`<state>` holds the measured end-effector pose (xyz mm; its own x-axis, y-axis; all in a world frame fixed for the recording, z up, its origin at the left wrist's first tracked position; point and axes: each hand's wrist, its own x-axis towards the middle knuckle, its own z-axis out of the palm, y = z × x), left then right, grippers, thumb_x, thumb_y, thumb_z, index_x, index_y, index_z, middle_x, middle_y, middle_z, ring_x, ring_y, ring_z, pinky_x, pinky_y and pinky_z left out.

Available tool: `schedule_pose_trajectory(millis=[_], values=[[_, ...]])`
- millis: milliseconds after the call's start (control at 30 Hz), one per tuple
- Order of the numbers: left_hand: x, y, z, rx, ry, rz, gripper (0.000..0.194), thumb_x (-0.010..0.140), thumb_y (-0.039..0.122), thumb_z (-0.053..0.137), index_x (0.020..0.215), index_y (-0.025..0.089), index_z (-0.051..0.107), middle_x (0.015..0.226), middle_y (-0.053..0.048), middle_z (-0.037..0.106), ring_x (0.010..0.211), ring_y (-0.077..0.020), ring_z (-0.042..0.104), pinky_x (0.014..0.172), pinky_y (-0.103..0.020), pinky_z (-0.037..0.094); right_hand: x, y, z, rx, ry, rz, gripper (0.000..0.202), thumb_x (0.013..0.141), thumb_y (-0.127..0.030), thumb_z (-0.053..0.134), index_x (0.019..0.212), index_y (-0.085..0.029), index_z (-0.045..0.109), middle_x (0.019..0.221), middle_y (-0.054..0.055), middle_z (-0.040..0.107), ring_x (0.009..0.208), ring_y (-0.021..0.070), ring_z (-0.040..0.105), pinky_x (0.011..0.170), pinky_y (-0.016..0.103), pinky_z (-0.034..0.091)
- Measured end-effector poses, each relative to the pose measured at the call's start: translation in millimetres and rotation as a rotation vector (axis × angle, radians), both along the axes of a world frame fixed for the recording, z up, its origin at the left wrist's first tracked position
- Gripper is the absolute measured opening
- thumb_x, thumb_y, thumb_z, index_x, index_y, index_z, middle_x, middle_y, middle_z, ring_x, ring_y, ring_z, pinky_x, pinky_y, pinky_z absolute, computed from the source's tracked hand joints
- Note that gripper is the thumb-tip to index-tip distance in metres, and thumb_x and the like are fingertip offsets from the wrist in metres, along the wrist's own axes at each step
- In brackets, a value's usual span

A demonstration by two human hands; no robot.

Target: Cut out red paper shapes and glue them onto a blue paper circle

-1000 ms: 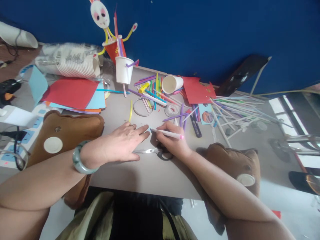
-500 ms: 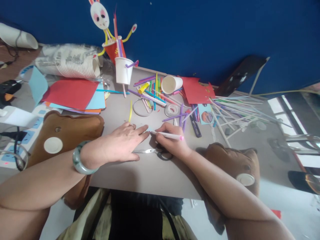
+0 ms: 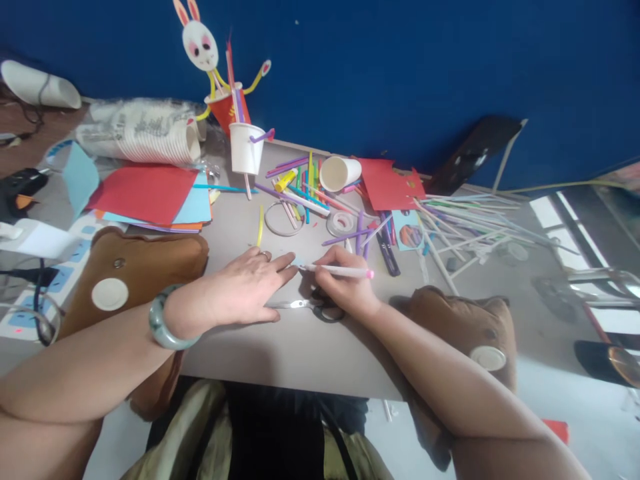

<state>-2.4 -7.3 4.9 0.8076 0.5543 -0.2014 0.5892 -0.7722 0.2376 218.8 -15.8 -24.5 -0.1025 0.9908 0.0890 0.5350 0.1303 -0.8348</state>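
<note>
My right hand (image 3: 347, 283) grips a white felt-tip pen with a pink end (image 3: 350, 272). Its tip touches or nearly touches a small light-blue paper piece (image 3: 299, 261), mostly hidden by my fingers. Flat on the table, my left hand (image 3: 245, 287) has its fingers stretched out, the fingertips at the edge of that paper. Scissors with dark handles (image 3: 300, 304) lie just below, between both hands, their blades partly under the left hand. A short yellow pipe cleaner (image 3: 261, 225) rests above the left hand.
Behind stand a rabbit figure in a red cup (image 3: 200, 47) and a white paper cup (image 3: 247, 148). Coloured sticks and a tape roll (image 3: 342, 225) lie mid-table. Coloured paper (image 3: 145, 193) and stacked cups (image 3: 155, 137) are left; straws (image 3: 465, 220) are right. Brown cushions (image 3: 150, 267) flank my arms.
The view has tilted slightly, so the things at the back sit a little lower. Both hands keep almost the same place, and the pen has barely shifted in my right hand.
</note>
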Motion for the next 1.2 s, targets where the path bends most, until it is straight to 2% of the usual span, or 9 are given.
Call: schedule_pose_trajectory(millis=[100, 233, 433, 1200], values=[[0.2, 0.9, 1.6, 0.006, -0.009, -0.004, 0.054, 0.087, 0.046, 0.06, 0.132, 0.019, 0.048, 0.142, -0.013, 0.049, 0.107, -0.0304, 0.058, 0.095, -0.045, 0.039, 0.0, 0.1, -0.6, -0.003, 0.038, -0.03, 0.005, 0.072, -0.021, 0.059, 0.068, -0.021, 0.057, 0.059, -0.001, 0.067, 0.05, 0.0126, 0.057, 0.05, 0.024, 0.044], [1.0, 1.3, 4.2, -0.008, -0.004, -0.007, 0.048, 0.088, 0.044, 0.059, 0.128, 0.019, 0.049, 0.141, -0.013, 0.049, 0.106, -0.0296, 0.059, 0.094, -0.044, 0.039, -0.5, 0.7, -3.8, -0.017, 0.026, 0.016, 0.006, 0.074, -0.021, 0.061, 0.068, -0.021, 0.058, 0.059, -0.002, 0.066, 0.052, 0.0122, 0.058, 0.052, 0.023, 0.044], [2.8, 0.2, 7.0, -0.015, -0.017, 0.001, 0.051, 0.087, 0.043, 0.06, 0.13, 0.019, 0.048, 0.141, -0.013, 0.049, 0.104, -0.0294, 0.061, 0.093, -0.044, 0.038, 0.4, 0.3, -4.7, -0.012, 0.003, 0.057, 0.006, 0.076, -0.021, 0.06, 0.071, -0.02, 0.059, 0.06, -0.002, 0.066, 0.053, 0.0116, 0.058, 0.054, 0.022, 0.045], [2.8, 0.6, 5.0, -0.024, -0.025, 0.001, 0.052, 0.085, 0.043, 0.062, 0.128, 0.019, 0.047, 0.138, -0.013, 0.049, 0.101, -0.0288, 0.06, 0.092, -0.045, 0.039, -0.9, 0.2, -1.7, 0.003, -0.026, 0.054, 0.006, 0.074, -0.021, 0.06, 0.068, -0.021, 0.058, 0.06, -0.002, 0.065, 0.056, 0.0133, 0.059, 0.056, 0.024, 0.045]])
